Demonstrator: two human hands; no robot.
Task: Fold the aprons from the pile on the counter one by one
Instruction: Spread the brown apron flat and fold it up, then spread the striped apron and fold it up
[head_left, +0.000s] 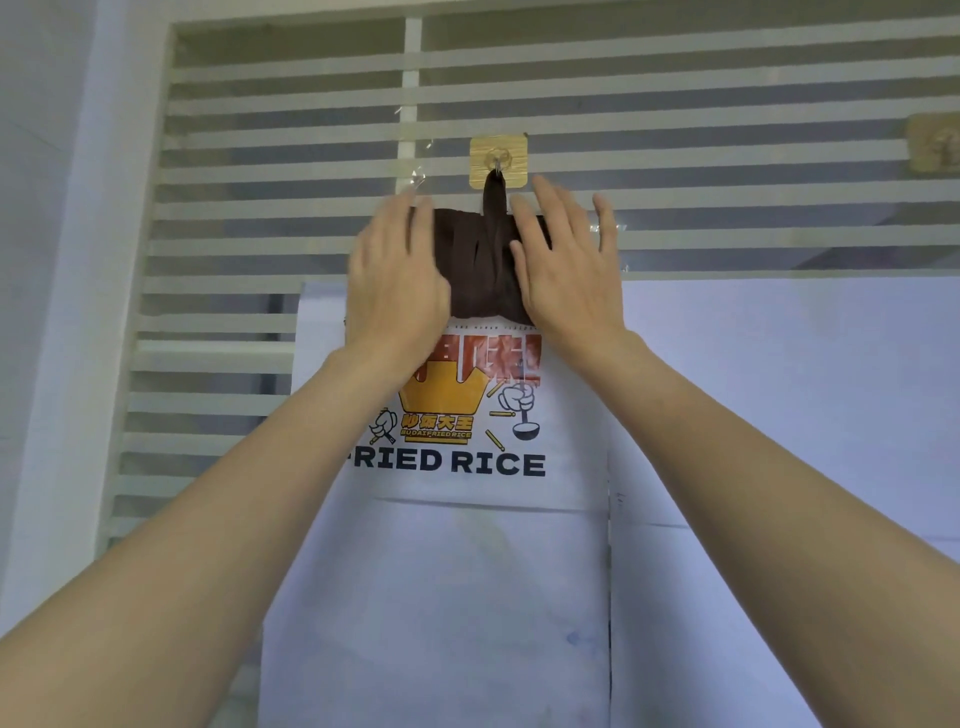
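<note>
A striped glass panel (675, 104) filled the view, and one white apron (447, 545) hung flat against it, its long axis running straight down. Its printed chest, marked FRIED RICE, sat just under both hands. At the top of the apron, one bundle of dark brown straps (485, 265) was gathered into a thick wad, with a single loop rising from it to one gold hook (498, 160) stuck to the glass; a second gold hook (935, 143) showed at the right edge, bare.

Two hands were raised. The left hand (397, 280) lay flat against the left end of the bundle, fingers straight and pointing up. The right hand (569, 270) lay against the right end, fingers spread and straight. Neither grip was clenched: both were released and only pressing or touching the cloth.

The loop stood directly above and between the hands, about equally near to each, so lifting it off the hook would probably mean moving up. No worktop or pile was visible.
</note>
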